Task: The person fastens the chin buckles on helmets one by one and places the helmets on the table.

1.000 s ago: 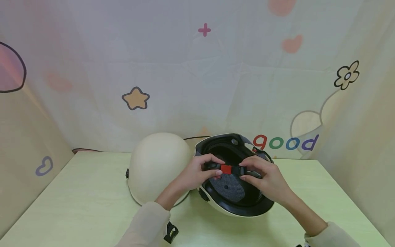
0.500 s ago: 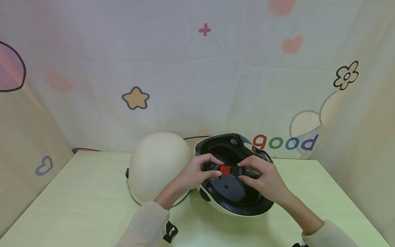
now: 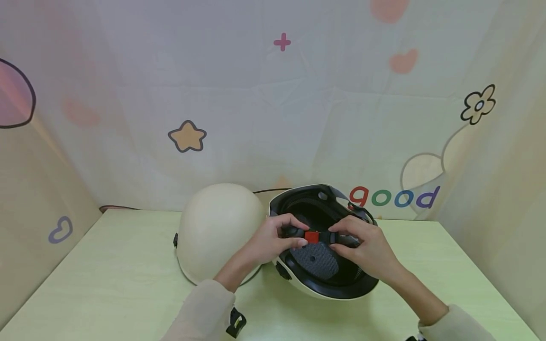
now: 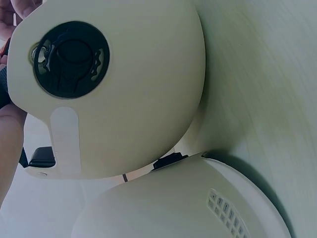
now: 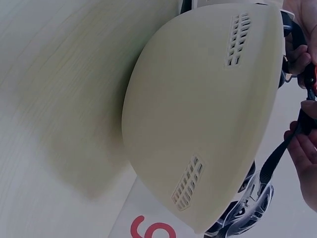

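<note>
A cream helmet (image 3: pixel 328 292) lies upturned on the table, its black padded inside facing me. Over its opening, a red-and-black strap buckle (image 3: pixel 312 237) is held up between both hands. The left hand (image 3: pixel 275 239) pinches the buckle's red end between thumb and index finger. Thumb and fingers of the right hand (image 3: pixel 362 244) pinch the black end, from which a black strap (image 5: pixel 277 157) runs down to the helmet in the right wrist view. The two buckle ends meet; whether they are latched cannot be told. The left wrist view shows a round black disc (image 4: pixel 72 59) on the shell.
A second cream helmet (image 3: pixel 219 232) sits dome up just left of the upturned one. A black strap piece (image 3: pixel 236 323) shows beside the left sleeve. Behind the pale green table (image 3: pixel 106 284) hangs a printed curtain (image 3: pixel 239 113). A thin dark cable (image 3: pixel 121 207) runs along the back edge.
The right hand has shifted slightly left, bringing the black buckle end closer to the red one. The left hand keeps its pinch, and the helmets stay in place.
</note>
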A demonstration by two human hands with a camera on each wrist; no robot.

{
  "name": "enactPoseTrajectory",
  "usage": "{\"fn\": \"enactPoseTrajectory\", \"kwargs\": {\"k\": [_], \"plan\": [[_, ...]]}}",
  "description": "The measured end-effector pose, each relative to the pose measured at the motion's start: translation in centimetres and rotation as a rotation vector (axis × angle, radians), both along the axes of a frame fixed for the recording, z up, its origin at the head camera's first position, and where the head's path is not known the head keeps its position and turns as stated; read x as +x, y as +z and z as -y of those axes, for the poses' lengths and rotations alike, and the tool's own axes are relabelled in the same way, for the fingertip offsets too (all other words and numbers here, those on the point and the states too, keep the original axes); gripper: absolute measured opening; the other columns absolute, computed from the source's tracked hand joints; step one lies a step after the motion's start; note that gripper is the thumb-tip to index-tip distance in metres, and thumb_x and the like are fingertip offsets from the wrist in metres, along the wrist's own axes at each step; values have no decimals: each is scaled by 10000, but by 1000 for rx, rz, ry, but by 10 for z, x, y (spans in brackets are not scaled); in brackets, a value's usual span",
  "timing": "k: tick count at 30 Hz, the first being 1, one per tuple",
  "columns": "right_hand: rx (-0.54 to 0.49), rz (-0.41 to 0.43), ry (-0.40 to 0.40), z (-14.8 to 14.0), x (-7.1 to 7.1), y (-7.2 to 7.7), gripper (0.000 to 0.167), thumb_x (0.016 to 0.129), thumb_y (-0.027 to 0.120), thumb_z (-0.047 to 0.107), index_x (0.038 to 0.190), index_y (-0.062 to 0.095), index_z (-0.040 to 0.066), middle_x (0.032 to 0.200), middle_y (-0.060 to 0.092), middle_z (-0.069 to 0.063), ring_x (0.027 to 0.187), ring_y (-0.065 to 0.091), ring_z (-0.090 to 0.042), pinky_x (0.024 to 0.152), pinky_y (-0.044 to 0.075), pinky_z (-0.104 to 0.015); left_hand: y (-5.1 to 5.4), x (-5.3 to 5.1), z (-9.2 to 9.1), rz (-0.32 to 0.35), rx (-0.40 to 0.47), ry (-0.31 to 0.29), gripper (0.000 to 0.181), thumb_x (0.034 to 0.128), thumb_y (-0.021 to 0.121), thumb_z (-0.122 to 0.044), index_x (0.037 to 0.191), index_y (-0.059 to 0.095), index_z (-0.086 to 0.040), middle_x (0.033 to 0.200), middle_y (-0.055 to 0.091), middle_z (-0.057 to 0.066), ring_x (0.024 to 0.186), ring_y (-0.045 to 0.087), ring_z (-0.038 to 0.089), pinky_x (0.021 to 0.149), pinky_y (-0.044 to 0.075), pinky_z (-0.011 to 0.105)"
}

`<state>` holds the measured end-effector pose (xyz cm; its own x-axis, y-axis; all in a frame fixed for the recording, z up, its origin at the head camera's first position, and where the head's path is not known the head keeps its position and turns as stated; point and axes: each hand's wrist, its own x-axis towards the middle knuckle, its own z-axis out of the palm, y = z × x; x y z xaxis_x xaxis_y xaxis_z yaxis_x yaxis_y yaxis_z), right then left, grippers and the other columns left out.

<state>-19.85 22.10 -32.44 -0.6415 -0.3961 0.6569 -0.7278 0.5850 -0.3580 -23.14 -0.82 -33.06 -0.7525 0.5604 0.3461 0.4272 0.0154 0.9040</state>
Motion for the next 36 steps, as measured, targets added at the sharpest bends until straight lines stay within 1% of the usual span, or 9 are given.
{"fn": "enactPoseTrajectory", "kwargs": {"k": [8,13,17,18,22,25,29,33,36], "plan": [[-22,13,8,-1,3,2,360,611,780,-109,905,675,70,854,626,25,765,573,-125,693,533,-300,0,2,-1,-5,9,-7,246,789,688,-4,1021,618,37,838,586,88,627,535,100,592,463,208],[-61,42,51,-2,4,1,362,610,782,-112,903,673,69,851,620,18,755,570,-111,680,537,-327,-1,1,0,-15,25,-14,239,785,687,9,1009,615,50,804,589,92,620,535,108,582,463,207],[-86,57,90,-3,4,1,354,620,778,-108,912,671,61,852,616,-1,755,569,-116,683,535,-307,-2,1,0,-11,46,-31,238,788,681,16,1012,610,52,773,594,91,619,540,130,572,464,215],[-94,61,99,-3,4,2,352,624,777,-106,917,670,57,854,615,-8,758,569,-119,686,534,-300,-2,1,0,-4,52,-37,240,790,679,17,1016,608,50,775,597,90,623,544,134,580,472,222],[-128,85,140,-3,4,3,350,637,764,-114,939,664,30,864,610,-40,773,581,-127,708,525,-270,-2,0,0,22,76,-57,245,806,662,17,1042,601,47,796,609,106,640,566,133,642,522,321],[-145,111,163,-4,4,4,347,647,754,-120,953,658,12,874,608,-52,789,594,-122,723,518,-252,-2,0,0,61,80,-79,264,820,647,15,1080,608,44,830,624,127,648,594,128,683,531,380],[-179,161,201,-6,4,4,334,661,735,-137,965,638,-39,899,609,-80,802,610,-120,737,510,-233,0,0,1,117,76,-118,294,840,617,23,1130,597,60,821,643,153,658,622,130,721,526,399],[-207,196,233,-7,5,4,337,670,720,-149,979,629,-50,926,607,-101,819,621,-116,753,499,-212,2,0,2,121,60,-146,299,868,581,16,1164,580,62,800,654,158,703,632,156,763,515,397],[-217,201,246,-7,5,4,343,672,716,-152,986,633,-42,935,604,-107,832,616,-113,768,492,-209,2,0,3,120,50,-161,301,888,557,5,1184,570,57,823,659,164,750,639,214,781,510,363]]}}
